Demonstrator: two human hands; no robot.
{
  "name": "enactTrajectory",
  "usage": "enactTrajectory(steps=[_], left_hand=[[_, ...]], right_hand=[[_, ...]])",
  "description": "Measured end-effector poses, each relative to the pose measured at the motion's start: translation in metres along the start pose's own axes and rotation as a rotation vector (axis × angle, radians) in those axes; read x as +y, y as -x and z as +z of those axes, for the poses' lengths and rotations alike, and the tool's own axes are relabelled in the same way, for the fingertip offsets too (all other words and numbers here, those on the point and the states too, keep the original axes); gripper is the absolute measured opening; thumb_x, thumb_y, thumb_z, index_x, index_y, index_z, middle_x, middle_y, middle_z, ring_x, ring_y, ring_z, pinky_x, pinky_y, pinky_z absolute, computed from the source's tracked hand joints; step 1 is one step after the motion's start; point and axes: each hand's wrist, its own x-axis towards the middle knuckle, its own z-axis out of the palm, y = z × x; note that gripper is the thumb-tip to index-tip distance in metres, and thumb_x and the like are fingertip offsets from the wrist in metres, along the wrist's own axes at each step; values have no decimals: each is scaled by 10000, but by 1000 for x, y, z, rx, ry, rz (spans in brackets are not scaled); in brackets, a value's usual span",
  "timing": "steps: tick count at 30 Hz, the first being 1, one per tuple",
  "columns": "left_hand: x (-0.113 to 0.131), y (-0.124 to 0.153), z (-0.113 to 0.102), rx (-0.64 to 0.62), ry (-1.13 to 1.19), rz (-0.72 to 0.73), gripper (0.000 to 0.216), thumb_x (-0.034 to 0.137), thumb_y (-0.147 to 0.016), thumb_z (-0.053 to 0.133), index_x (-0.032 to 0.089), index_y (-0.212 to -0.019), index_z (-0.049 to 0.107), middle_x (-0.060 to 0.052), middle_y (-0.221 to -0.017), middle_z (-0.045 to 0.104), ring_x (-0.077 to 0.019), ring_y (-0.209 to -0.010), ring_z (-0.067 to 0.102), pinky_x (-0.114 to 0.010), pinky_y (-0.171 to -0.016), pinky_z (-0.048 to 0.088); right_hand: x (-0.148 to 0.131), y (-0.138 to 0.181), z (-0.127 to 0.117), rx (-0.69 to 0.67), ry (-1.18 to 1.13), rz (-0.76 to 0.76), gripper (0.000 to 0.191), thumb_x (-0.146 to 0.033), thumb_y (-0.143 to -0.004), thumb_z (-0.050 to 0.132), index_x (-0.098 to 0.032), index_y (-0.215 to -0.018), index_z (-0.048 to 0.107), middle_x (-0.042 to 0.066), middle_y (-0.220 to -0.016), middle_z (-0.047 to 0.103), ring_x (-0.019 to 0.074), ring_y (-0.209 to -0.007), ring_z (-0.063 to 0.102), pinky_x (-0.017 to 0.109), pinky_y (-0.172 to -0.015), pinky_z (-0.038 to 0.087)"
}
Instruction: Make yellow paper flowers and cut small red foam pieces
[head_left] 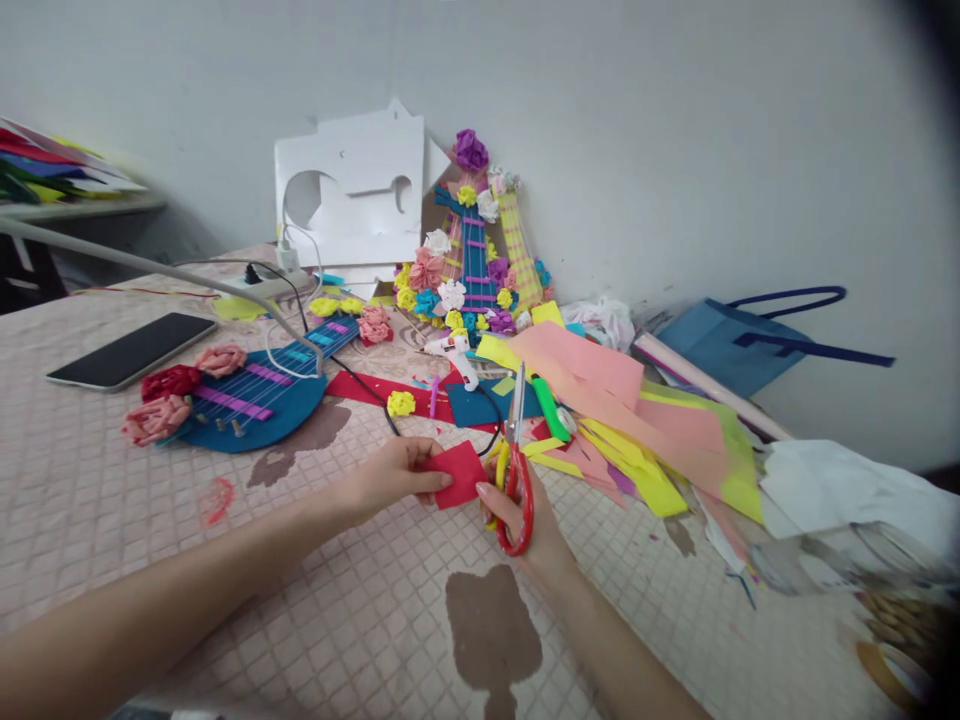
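Between the thumb and fingers of my left hand [394, 475] is a small red square of paper [459, 472], held above the table. My right hand [536, 520] has scissors [516, 480] with red and yellow handles hooked in it. Their blades point up and away from me, clear of the square. My right thumb and fingertips are at the right edge of the square; whether they pinch it I cannot tell. Just beyond my hands lie a white glue gun [459, 357], a yellow paper flower [401, 403] and a red paper strip [367, 390].
A blue guitar-shaped craft [292, 425] with paper roses and a phone [135, 350] lie at left. Decorated guitar shapes [476, 250] lean against the wall by cut white board [352, 190]. Pink paper [577, 360], yellow strips [637, 470] and a blue bag [724, 345] spread right.
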Motion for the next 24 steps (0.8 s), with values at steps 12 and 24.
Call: enactTrajectory(steps=[12, 24], left_hand=[[-2, -1, 3, 77, 303, -63, 307, 334, -655, 789, 142, -818, 612, -24, -790, 682, -127, -680, 629, -232, -619, 492], [0, -2, -4, 38, 194, -71, 324, 377, -676, 757, 160, -846, 587, -23, -768, 688, -134, -635, 632, -245, -589, 503]], right_hand=[[10, -2, 2, -41, 9, -72, 270, -317, -744, 677, -220, -918, 495, -69, -654, 498, 69, -453, 470, 195, -423, 413], [1, -3, -2, -61, -44, -87, 252, -344, -748, 670, -222, -869, 487, -33, -736, 547, 84, -482, 496, 213, -439, 410]])
